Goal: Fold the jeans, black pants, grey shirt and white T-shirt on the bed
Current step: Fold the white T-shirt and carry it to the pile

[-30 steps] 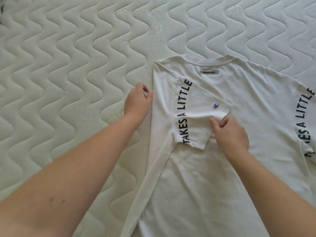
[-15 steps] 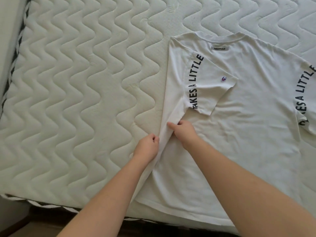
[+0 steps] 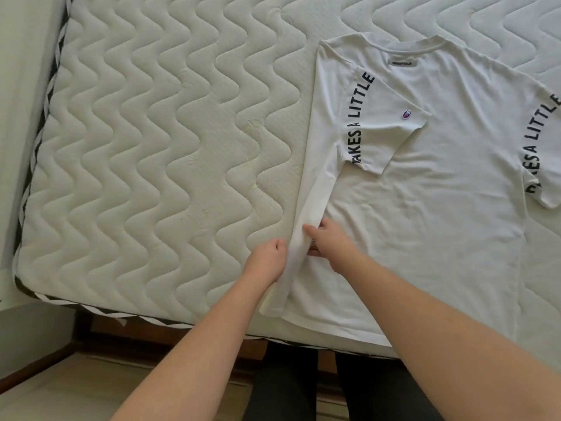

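Note:
The white T-shirt [image 3: 431, 214] lies flat on the bed, collar away from me, with black lettering on both sleeves. Its left sleeve is folded inward over the chest, and the left side is turned in as a narrow strip. My left hand [image 3: 267, 259] grips the outer edge of that strip low on the shirt. My right hand [image 3: 328, 241] pinches the strip's inner edge right beside it. The jeans, black pants and grey shirt are out of sight.
The quilted white mattress [image 3: 158, 153] stretches left of the shirt, with its near edge and black-and-white piping [image 3: 121, 314] close to me. Below the edge are a wooden bed frame and floor. The shirt's right sleeve [image 3: 543, 153] reaches the frame's right border.
Both hands slid down from the sleeve and shoulder area to the lower left side of the shirt, and now hold the folded side strip. The view shifted toward the bed's near edge.

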Tool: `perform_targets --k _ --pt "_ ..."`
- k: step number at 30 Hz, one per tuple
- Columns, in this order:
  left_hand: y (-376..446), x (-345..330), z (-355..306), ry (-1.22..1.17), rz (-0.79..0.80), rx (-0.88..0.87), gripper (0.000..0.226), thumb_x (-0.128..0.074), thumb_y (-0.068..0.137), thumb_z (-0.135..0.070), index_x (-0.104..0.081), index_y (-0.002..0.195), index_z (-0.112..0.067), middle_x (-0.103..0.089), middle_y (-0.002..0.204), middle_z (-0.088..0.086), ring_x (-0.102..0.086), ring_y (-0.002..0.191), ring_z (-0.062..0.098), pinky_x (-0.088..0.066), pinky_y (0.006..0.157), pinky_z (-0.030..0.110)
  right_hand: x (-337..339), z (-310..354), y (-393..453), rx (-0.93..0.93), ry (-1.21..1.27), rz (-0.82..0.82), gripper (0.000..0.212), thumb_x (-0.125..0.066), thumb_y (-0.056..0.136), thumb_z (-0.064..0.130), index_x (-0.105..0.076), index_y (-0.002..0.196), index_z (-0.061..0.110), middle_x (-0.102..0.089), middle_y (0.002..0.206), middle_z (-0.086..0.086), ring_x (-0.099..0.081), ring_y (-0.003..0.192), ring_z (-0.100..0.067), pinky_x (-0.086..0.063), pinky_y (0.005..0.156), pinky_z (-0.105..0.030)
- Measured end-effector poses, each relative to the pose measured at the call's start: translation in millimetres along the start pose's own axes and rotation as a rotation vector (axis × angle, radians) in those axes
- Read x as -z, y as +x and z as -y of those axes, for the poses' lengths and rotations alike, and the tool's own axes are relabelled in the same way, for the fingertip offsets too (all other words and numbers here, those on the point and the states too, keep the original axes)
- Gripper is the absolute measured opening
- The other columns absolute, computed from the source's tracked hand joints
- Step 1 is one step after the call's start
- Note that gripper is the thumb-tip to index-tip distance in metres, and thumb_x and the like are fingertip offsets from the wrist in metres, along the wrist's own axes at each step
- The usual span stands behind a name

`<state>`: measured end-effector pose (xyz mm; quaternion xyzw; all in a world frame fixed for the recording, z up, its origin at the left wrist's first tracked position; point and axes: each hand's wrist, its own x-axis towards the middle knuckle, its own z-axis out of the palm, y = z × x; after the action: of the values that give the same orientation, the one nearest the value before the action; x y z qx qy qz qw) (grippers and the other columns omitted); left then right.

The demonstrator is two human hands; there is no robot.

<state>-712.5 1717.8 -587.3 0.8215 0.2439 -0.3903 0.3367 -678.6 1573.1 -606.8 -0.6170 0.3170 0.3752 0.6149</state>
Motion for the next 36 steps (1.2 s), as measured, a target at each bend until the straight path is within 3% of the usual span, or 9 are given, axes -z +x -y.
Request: perform_targets --k 3,7,10,13,19,23,28,32,36 --pt "-10 -4 4 -0.166 0.074 0.027 0.023 -0.041 0.100 -0.025 -0.057 0.092 -0.011 -0.066 0.081 0.010 -0.065 0.054 0.019 -0.056 0.057 0.034 15 -10 -12 0.147 -0.208 -0.174 0.015 -0.055 0.093 0.025 -0.060 0.106 0.021 -0.068 0.094 -0.007 -0.069 0.082 -0.023 -0.061 0.066 -0.042" --pt "-9 -16 16 0.000 -0.044 -0.051 0.014 -0.056 0.095 -0.028 -0.060 0.101 -0.016 -0.064 0.089 0.004 -0.065 0.088 0.025 -0.051 0.076 0.031 34 -26 -23 0.124 -0.289 -0.302 0.015 -0.056 0.092 0.036 -0.062 0.097 0.022 -0.069 0.091 0.000 -0.064 0.073 -0.016 -0.053 0.061 -0.033" --pt "-7 -29 24 0.010 -0.056 -0.057 0.031 -0.062 0.092 -0.032 -0.060 0.115 -0.010 -0.064 0.104 0.005 -0.060 0.103 0.024 -0.045 0.085 0.030 36 -47 -25 0.024 -0.266 -0.143 0.025 -0.064 0.091 0.034 -0.065 0.109 0.016 -0.070 0.104 -0.001 -0.066 0.088 -0.016 -0.054 0.076 -0.032" --pt "-7 -40 31 0.024 0.005 -0.001 0.026 -0.060 0.094 -0.036 -0.060 0.108 -0.015 -0.063 0.098 0.002 -0.060 0.101 0.025 -0.046 0.086 0.032 29 -65 -34 -0.090 -0.287 0.045 0.033 -0.070 0.087 0.036 -0.064 0.114 0.017 -0.070 0.104 0.004 -0.065 0.093 -0.013 -0.055 0.077 -0.029" --pt "-12 -51 43 -0.077 0.078 0.024 0.032 -0.056 0.095 -0.042 -0.052 0.108 -0.014 -0.062 0.100 0.008 -0.060 0.101 0.029 -0.043 0.078 0.033 26 -87 -51 0.098 -0.445 -0.146 0.032 -0.066 0.088 0.041 -0.058 0.114 0.026 -0.065 0.094 0.013 -0.062 0.087 -0.009 -0.050 0.070 -0.029" --pt "-22 -60 52 -0.020 0.134 0.041 0.049 -0.058 0.093 -0.041 -0.048 0.132 -0.013 -0.060 0.126 0.006 -0.058 0.113 0.026 -0.045 0.086 0.033 28 -112 -63 -0.018 -0.633 -0.055 0.024 -0.065 0.089 0.041 -0.061 0.105 0.023 -0.067 0.091 0.007 -0.064 0.081 -0.011 -0.048 0.064 -0.026" --pt "-32 -67 66 0.081 0.120 0.037 0.044 -0.066 0.089 -0.033 -0.055 0.127 -0.012 -0.063 0.124 0.008 -0.059 0.112 0.026 -0.045 0.087 0.031 31 -131 -75 -0.080 -0.529 -0.034 0.012 -0.061 0.093 0.027 -0.060 0.092 0.015 -0.070 0.071 0.000 -0.068 0.057 -0.010 -0.049 0.052 -0.021" --pt "-40 -71 74 0.033 0.133 0.048 0.044 -0.067 0.089 -0.035 -0.060 0.124 -0.011 -0.066 0.120 0.007 -0.062 0.107 0.025 -0.049 0.087 0.033 33 -137 -85 -0.002 -0.647 -0.148 0.013 -0.056 0.093 0.036 -0.059 0.092 0.023 -0.067 0.073 0.004 -0.065 0.066 -0.012 -0.053 0.065 -0.032" --pt "-43 -74 79 0.110 0.112 0.058 0.045 -0.068 0.087 -0.036 -0.058 0.124 -0.012 -0.065 0.120 0.007 -0.061 0.110 0.025 -0.048 0.089 0.034 30 -139 -87 -0.101 -0.768 -0.100 0.015 -0.055 0.094 0.036 -0.059 0.096 0.023 -0.067 0.088 0.004 -0.066 0.077 -0.016 -0.054 0.073 -0.034"
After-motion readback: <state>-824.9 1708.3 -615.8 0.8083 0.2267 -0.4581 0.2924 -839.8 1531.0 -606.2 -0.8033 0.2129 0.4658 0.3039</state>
